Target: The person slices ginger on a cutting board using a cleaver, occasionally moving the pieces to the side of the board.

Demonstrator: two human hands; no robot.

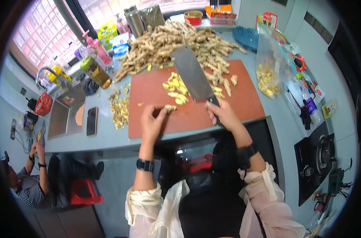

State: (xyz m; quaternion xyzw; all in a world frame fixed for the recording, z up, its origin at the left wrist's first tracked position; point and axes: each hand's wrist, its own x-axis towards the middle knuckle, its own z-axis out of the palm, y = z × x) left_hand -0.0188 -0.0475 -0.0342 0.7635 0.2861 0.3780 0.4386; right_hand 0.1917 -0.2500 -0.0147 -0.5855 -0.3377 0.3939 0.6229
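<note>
"What's in the left hand (pixel 152 119)?"

"A small ginger piece (pixel 171 108), pinched at the fingertips; whether it touches the board (pixel 244 89) is hard to tell."

"And the right hand (pixel 225 115)?"

"It grips a cleaver (pixel 191 73), blade slanting away beyond the fingers. Ginger slices (pixel 174 84) lie past the left fingertips, the ginger heap (pixel 164 43) farther beyond."

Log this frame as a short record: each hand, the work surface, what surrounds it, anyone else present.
Left hand: pinches a ginger piece near the board's front edge
Right hand: grips a cleaver by its handle, blade pointing away
Cutting board: bears ginger slices
Behind: heaped ginger roots
Left: ginger scraps, smartphone, sink
Right: plastic bag containing ginger pieces
Others: one person, far left, near a red stool
</note>
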